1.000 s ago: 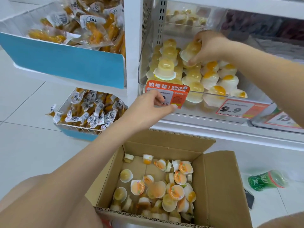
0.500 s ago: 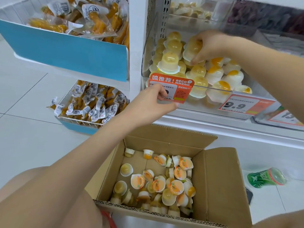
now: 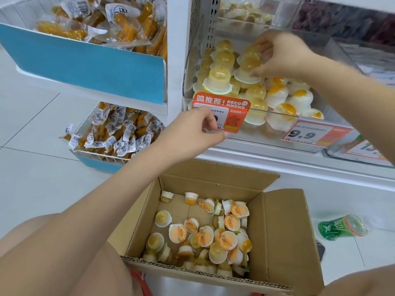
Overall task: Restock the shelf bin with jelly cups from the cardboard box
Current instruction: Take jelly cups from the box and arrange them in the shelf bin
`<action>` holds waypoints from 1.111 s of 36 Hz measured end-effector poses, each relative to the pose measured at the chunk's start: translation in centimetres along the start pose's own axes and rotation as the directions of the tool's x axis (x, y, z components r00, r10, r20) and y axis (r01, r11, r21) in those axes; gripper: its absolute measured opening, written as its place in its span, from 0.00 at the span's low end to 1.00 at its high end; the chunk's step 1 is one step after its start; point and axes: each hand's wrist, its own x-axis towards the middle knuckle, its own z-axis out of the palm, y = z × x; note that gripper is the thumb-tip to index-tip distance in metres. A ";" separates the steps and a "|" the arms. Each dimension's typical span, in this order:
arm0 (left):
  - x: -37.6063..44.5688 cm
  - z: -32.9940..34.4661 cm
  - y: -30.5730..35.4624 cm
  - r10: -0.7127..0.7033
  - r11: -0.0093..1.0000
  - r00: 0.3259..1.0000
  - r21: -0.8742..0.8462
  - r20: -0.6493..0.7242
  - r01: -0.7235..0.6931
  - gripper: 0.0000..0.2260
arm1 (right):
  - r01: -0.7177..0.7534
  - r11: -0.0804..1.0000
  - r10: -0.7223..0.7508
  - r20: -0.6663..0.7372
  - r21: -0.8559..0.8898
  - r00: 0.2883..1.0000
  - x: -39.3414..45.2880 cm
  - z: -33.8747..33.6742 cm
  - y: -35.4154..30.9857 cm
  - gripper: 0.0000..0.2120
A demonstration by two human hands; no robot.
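The clear shelf bin (image 3: 277, 113) holds stacked jelly cups, yellow at left and white with orange centres (image 3: 277, 92) at right. My right hand (image 3: 280, 54) reaches into the bin, its fingers closed around a yellow jelly cup (image 3: 248, 68) that sits upside down on top of the pile. My left hand (image 3: 192, 133) pinches the orange price tag (image 3: 233, 112) clipped to the bin's front edge. Below, the open cardboard box (image 3: 284, 231) rests by my knees with several loose jelly cups (image 3: 213, 233) in it.
Blue-fronted bins of packaged yellow snacks (image 3: 119, 24) stand at the left, one above and one lower (image 3: 115, 133). A 9.9 price label (image 3: 303, 134) hangs on the bin front. A green cup (image 3: 339, 228) lies on the white floor at right.
My right hand has shifted slightly on the top jelly cup in the bin. My left hand has stayed on the orange tag. The view has tilted a little.
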 end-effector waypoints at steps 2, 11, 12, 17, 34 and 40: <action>-0.5 -0.2 0.1 0.015 1.000 1.000 -0.001 0.001 -0.015 0.10 | 0.079 0.993 -0.070 -0.108 0.085 0.992 -2.6 -0.5 -0.4 0.30; -3.5 2.6 -3.3 -0.082 0.992 0.973 0.112 0.218 0.058 0.10 | 0.295 0.854 -0.281 -0.097 0.428 0.955 -14.4 3.5 -1.3 0.23; -4.0 3.2 -4.1 -0.097 0.987 0.958 0.151 0.269 0.058 0.10 | 0.299 0.845 -0.304 -0.062 0.443 0.951 -15.4 5.2 -1.1 0.23; -7.3 6.3 -9.8 -0.267 0.924 0.798 0.378 0.541 0.053 0.11 | 0.196 0.905 -0.338 0.358 0.378 0.870 -19.3 16.2 0.8 0.25; -10.8 18.5 -27.1 -0.372 0.769 0.501 0.562 0.781 -0.304 0.19 | 0.181 0.931 -0.364 0.769 0.317 0.525 -24.8 41.3 1.1 0.19; -10.6 19.7 -28.5 -0.579 0.724 0.422 0.678 0.698 -0.127 0.18 | 0.247 0.901 -0.434 0.728 0.357 0.531 -25.6 43.7 -0.9 0.21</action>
